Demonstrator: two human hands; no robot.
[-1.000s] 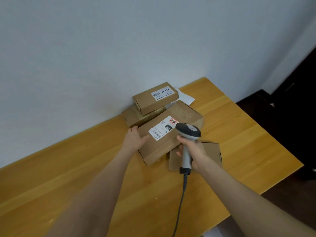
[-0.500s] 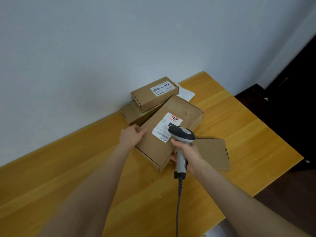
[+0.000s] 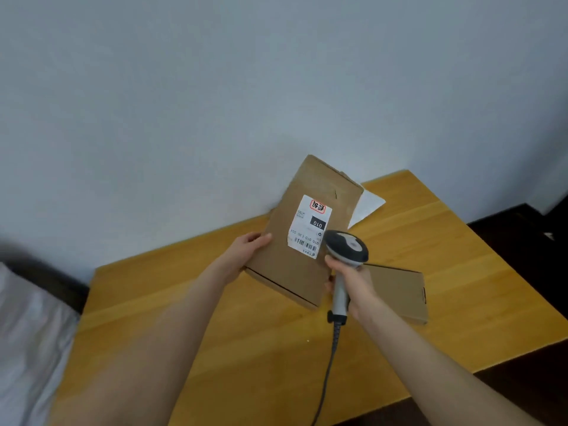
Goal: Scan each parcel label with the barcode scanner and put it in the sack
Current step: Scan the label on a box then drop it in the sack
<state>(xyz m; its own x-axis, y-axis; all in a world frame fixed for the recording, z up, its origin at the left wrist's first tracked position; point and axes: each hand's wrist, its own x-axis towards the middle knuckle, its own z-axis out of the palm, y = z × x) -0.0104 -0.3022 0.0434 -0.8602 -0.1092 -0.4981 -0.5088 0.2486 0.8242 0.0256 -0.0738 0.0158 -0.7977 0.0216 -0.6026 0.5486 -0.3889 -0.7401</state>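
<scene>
A brown cardboard parcel (image 3: pixel 285 259) is tilted up off the wooden table (image 3: pixel 461 272), its white label (image 3: pixel 309 226) with a barcode facing me. My left hand (image 3: pixel 250 247) grips the parcel's left edge. My right hand (image 3: pixel 353 281) grips the handle of a grey barcode scanner (image 3: pixel 347 247), whose head sits just right of the label's lower corner. The scanner cable (image 3: pixel 325 379) hangs down toward me. The raised parcel hides the stacked boxes behind it. No sack is clearly in view.
A flat brown parcel (image 3: pixel 399 290) lies on the table to the right of the scanner. A white sheet (image 3: pixel 365 207) sticks out behind the raised parcel by the wall. Pale fabric (image 3: pixel 27 348) lies at the far left beside the table.
My left hand has lifted and tilted the labelled parcel upright, turning its label toward me; it now covers the stacked boxes. The view has swung left, and the scanner stays beside the label.
</scene>
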